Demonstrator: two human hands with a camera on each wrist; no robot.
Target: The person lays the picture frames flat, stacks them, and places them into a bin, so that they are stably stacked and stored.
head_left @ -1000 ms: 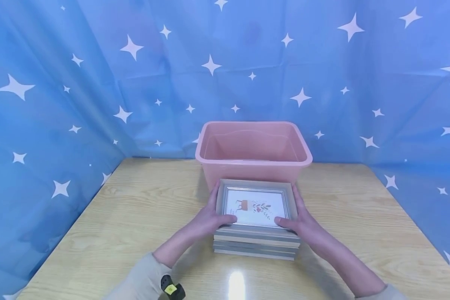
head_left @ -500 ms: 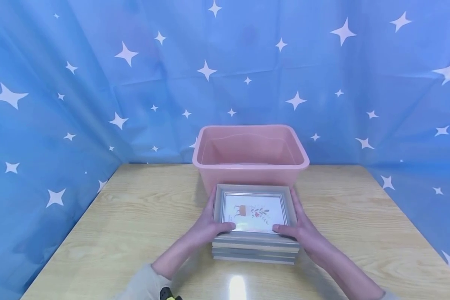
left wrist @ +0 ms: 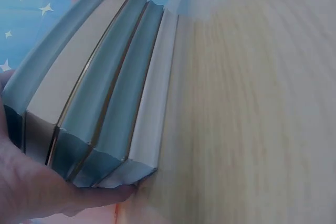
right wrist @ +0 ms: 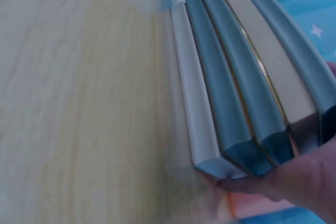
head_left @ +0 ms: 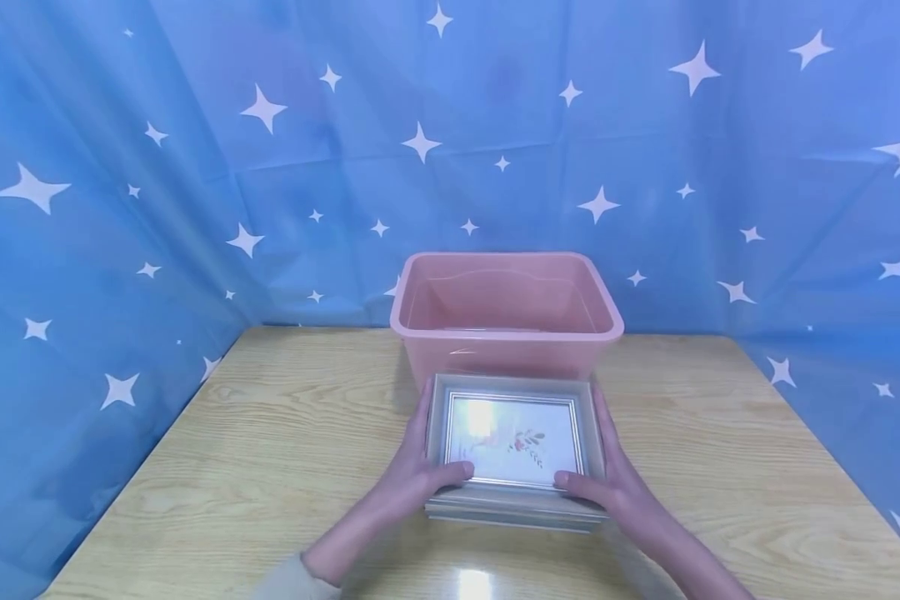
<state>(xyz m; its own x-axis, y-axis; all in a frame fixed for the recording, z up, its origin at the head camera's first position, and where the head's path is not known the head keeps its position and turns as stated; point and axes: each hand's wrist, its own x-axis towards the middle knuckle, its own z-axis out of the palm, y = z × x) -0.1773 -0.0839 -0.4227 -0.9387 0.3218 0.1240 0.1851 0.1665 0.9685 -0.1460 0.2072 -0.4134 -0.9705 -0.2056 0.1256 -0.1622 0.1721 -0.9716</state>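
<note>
A stack of several picture frames [head_left: 525, 467] lies between my two hands in front of the pink bin [head_left: 506, 354]. The top one has a silvery border and a floral print, with glare across its glass. My left hand [head_left: 414, 475] grips the stack's left side, thumb over the near edge and fingers along the side. On the opposite side my right hand [head_left: 618, 479] grips it the same way. In the left wrist view the frame edges [left wrist: 118, 77] show blue-grey, cream and white layers. One finger [left wrist: 105, 195] reaches to the underside of the lowest white frame.
The pink bin stands at the back of the wooden table [head_left: 285, 450], directly behind the stack. A blue curtain [head_left: 360, 192] with white stars hangs behind and along both sides.
The stack has tilted toward me and risen slightly: less of its near side shows, and glare has come onto the glass. Both hands keep their hold and have moved with it.
</note>
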